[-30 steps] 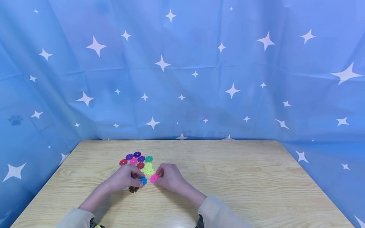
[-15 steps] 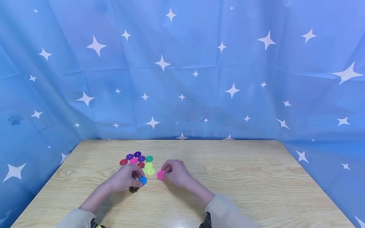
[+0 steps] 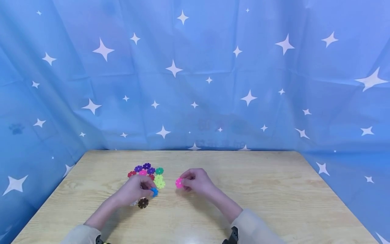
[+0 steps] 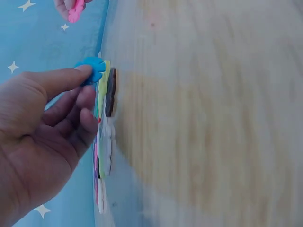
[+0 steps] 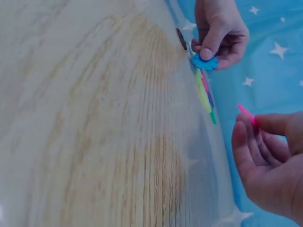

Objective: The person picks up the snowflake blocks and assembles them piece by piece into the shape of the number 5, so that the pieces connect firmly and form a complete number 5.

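Between thumb and fingers, my left hand [image 3: 134,190] pinches a blue notched plastic disc [image 3: 154,192], also plain in the left wrist view [image 4: 92,70]. My right hand [image 3: 198,181] pinches a pink notched disc [image 3: 179,183] to the right, apart from the blue one; the right wrist view shows this pink disc [image 5: 246,113] nearly edge-on. Behind and beside my left hand lies a cluster of flat discs: purple [image 3: 147,166], green [image 3: 159,170], yellow-green [image 3: 159,181], red [image 3: 132,174] and pink [image 3: 142,173]. A brown disc [image 3: 143,203] lies in front. White discs are partly hidden under the left hand.
The wooden table [image 3: 259,189] carries the discs on its left half. A blue curtain with white stars [image 3: 195,74] hangs behind the table and along both sides. Dark bands show at both wrists, below the light sleeves [image 3: 256,227].
My right hand has moved right and slightly away from me with the pink disc, widening the gap to the blue one. The left hand stays almost in place, its blue disc turned slightly.
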Tool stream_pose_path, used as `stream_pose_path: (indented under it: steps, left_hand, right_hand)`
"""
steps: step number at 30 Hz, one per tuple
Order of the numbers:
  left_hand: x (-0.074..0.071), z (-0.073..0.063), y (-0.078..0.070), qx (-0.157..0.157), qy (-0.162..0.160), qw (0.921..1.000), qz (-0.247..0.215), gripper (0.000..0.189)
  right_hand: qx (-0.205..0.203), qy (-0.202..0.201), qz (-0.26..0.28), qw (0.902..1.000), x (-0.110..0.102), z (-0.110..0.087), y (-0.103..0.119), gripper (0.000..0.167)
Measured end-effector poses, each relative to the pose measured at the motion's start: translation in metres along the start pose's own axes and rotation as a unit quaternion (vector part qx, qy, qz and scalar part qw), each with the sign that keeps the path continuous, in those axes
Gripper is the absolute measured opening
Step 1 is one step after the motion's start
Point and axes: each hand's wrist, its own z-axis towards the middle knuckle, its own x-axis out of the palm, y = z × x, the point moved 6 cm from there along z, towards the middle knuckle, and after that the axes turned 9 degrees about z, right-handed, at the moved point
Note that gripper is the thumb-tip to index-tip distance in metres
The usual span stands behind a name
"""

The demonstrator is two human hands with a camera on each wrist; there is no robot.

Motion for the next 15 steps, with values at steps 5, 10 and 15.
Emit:
stream_pose_path:
  steps: [5,10,15]
  left_hand:
    - [0.003,0.004,-0.014,0.007,-0.024,0.9995,-0.02,0.006]
    - [0.007,0.009,-0.033,0.028,-0.043,0.9972,-0.055,0.008]
    - [0.017,0.014,-0.046,0.044,-0.036,0.9941,-0.092,0.01]
  right_hand:
    - [0.009,0.001,0.035,0.9993,-0.005,-0.006,-0.001,0.013]
    - [0.016,0.004,0.086,0.9961,-0.008,-0.012,-0.002,0.014]
    - [0.023,-0.007,0.125,0.9918,-0.012,-0.016,-0.005,0.016]
